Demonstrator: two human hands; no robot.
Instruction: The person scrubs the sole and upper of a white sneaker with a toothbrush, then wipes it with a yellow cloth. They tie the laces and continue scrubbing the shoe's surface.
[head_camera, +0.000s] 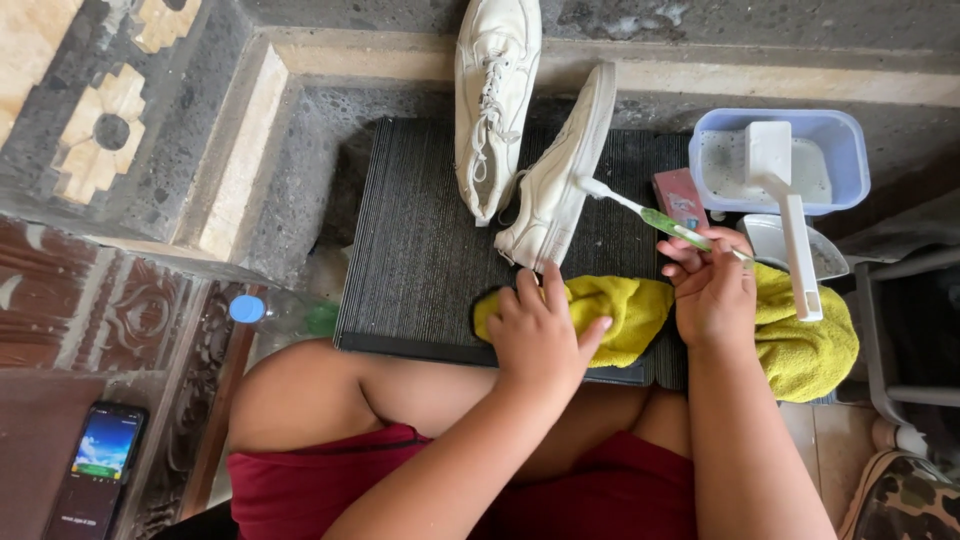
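Head view: the right hand (714, 300) pinches the lower end of a slim toothbrush with a translucent green-and-white plastic handle (660, 222); its fingers (700, 258) are closed narrowly around the handle. The toothbrush's long axis runs up and to the left from that hand, and its bristled head touches the side of the sole of a white lace-up leather sneaker lying on its side (555, 185). So the sneaker lies up-left of the right hand's fingers, and only the brush reaches it.

The left hand (540, 335) rests palm down, fingers spread wide and flat, on a rumpled yellow terry cloth (625, 305), with its fingertips just beside the toe of that sneaker; it holds nothing that can be seen. It is the nearer hand to the shoe.

A second white lace-up sneaker (495, 95) lies sole down just left of the first, touching or nearly touching it. Both sit on a dark grey ribbed mat (420, 240) spread on the stone floor. To the right, near the right hand, stands a pale blue rectangular plastic tub of cloudy water (850, 150), with a white long-handled plastic scrub brush (790, 215) propped across its rim. A small pink box (680, 195) lies between tub and toothbrush. Well apart at lower left lies a black smartphone with a lit screen (100, 455).
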